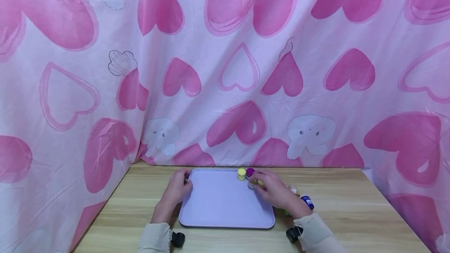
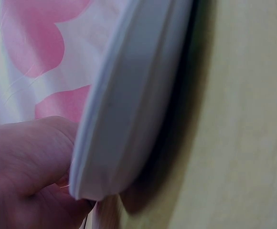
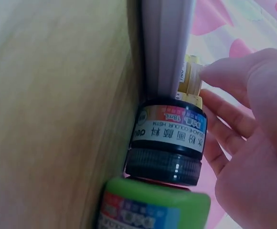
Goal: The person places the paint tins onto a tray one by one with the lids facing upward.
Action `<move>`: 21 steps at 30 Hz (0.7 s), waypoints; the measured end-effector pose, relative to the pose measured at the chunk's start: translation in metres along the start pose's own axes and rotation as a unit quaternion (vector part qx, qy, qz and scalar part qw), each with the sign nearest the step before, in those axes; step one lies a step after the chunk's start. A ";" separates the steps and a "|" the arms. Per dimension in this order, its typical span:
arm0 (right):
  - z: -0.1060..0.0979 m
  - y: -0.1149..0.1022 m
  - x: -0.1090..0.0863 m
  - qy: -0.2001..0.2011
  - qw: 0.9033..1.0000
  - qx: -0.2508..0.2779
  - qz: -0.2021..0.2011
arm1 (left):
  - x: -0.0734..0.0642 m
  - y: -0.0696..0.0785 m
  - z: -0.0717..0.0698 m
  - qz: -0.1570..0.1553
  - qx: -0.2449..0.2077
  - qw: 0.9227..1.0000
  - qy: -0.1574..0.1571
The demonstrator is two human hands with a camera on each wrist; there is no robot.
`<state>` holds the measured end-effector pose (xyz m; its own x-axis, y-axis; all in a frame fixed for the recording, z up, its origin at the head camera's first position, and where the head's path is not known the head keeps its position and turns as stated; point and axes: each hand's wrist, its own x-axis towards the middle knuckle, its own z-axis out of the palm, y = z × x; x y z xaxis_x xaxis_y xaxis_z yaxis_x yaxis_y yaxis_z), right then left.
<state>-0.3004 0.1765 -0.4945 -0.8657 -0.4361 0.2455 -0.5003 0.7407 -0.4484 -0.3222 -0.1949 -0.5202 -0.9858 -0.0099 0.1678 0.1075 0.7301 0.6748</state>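
My left hand (image 1: 178, 187) grips the left rim of a pale lilac tray (image 1: 225, 206); in the left wrist view the tray's side wall (image 2: 124, 109) rises beside that hand. Over the tray's back right part, my right hand (image 1: 272, 186) pinches a small paint jar (image 1: 251, 185) by its lid. A yellow paint jar (image 1: 241, 174) and a purple-lidded jar (image 1: 250, 172) stand just behind it on the tray. In the right wrist view, thumb and fingers are at the yellowish jar (image 3: 194, 78), partly hidden behind the tray wall.
Right of the tray, a dark paint jar (image 3: 169, 129) and a green jar (image 3: 153, 205) stand close to its wall. A blue jar (image 1: 307, 202) and a tan-lidded jar (image 1: 294, 190) are by the right forearm. A pink heart-patterned curtain (image 1: 239, 128) borders the wooden table (image 1: 337, 202).
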 end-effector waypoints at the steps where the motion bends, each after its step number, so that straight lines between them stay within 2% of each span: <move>1: 0.000 -0.001 0.000 0.004 1.000 -0.004 0.006 | 0.000 0.000 0.000 0.000 0.001 1.000 0.000; 7: 0.002 -0.003 0.004 0.025 0.999 -0.023 0.031 | 0.000 0.001 -0.001 0.002 -0.002 1.000 0.001; 17: 0.001 -0.002 0.005 0.001 1.000 0.006 -0.014 | 0.000 0.001 0.000 0.001 0.000 1.000 0.001; 21: -0.001 -0.003 0.004 -0.016 1.000 0.023 -0.012 | 0.000 0.000 0.000 -0.004 0.001 1.000 0.000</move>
<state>-0.3020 0.1734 -0.4912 -0.8521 -0.4702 0.2298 -0.5193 0.7053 -0.4825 -0.3225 -0.1951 -0.5203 -0.9865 -0.0152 0.1632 0.1002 0.7318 0.6741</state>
